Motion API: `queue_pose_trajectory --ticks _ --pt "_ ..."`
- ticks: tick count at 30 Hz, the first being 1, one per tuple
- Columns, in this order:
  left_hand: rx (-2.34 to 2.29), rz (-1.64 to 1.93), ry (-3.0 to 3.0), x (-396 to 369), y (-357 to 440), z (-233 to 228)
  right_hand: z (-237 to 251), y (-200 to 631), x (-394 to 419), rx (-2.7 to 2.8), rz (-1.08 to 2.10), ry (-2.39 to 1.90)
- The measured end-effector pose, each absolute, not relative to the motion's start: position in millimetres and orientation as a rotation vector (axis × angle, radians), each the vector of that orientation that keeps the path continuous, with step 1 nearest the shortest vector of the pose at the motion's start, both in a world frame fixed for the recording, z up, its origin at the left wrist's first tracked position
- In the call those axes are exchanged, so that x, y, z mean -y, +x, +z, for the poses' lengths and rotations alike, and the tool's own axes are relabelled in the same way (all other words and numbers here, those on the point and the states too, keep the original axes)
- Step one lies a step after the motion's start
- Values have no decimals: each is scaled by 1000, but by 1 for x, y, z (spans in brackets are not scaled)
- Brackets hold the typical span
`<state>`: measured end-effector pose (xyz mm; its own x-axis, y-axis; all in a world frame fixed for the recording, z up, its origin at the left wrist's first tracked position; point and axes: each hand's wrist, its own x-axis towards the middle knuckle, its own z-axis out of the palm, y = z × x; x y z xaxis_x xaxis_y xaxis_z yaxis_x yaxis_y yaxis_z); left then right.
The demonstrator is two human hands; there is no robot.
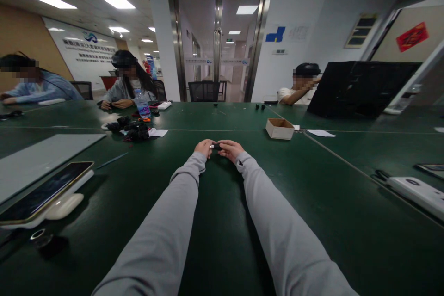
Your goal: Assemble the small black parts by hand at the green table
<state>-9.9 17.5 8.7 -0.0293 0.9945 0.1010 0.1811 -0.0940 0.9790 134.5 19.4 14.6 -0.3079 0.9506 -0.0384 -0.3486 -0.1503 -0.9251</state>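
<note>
Grey sleeves (166, 240) run forward over the green table (312, 194) to both hands, which meet well out from the body. Left hand (204, 147) and right hand (229, 149) pinch a small black part (216, 146) between their fingertips, fingers closed on its two ends, just above the table. It looks like a fitting or pressing step; the part is too small to identify. Next comes a steady squeeze with the ends kept aligned. An open box (279, 128) sits to the right.
</note>
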Motion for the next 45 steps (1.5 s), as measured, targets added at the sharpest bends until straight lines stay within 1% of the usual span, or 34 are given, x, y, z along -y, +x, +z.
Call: queue_pose_trajectory --ticks 16,28,45 --pt "-1341 1239 1360 -19 -9 9 12 136 -23 1082 1650 -816" --pt "-1356 1189 1394 -16 -10 12 11 135 -23 1078 1658 -828" --pt "-1280 1189 1386 -11 -10 16 15 134 -19 1049 1641 -852"
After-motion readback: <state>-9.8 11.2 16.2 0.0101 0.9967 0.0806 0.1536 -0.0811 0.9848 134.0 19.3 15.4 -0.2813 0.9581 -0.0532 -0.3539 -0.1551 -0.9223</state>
